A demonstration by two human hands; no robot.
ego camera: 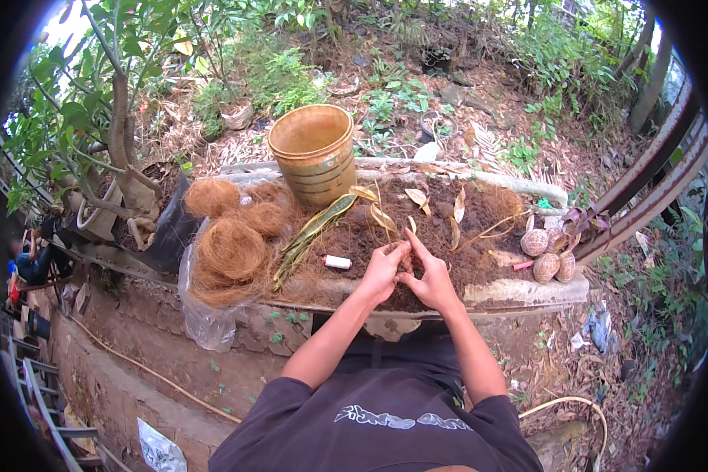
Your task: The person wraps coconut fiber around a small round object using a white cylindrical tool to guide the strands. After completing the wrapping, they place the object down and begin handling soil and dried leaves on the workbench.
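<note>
My left hand point(383, 271) and my right hand point(430, 280) meet over dark soil point(354, 236) mixed with brown fibre. Their fingertips come together, and whatever lies between them is too small and hidden to make out. A dry yellowish leaf point(412, 224) shows just beyond my right index finger. To the left of my hands lies a spool of white thread point(337, 262). Long green leaves with yellow edges point(315, 227) stretch diagonally behind it. Several dry leaves point(459, 205) lie scattered on the soil.
A tan plastic pot point(315, 171) stands at the back. Coir fibre bundles point(230, 248) rest on clear plastic point(209, 324) at left. Several thread-wrapped balls point(547, 267) and a pink stick point(523, 265) sit at right, near rusty metal bars point(643, 177). A person point(32, 253) is far left.
</note>
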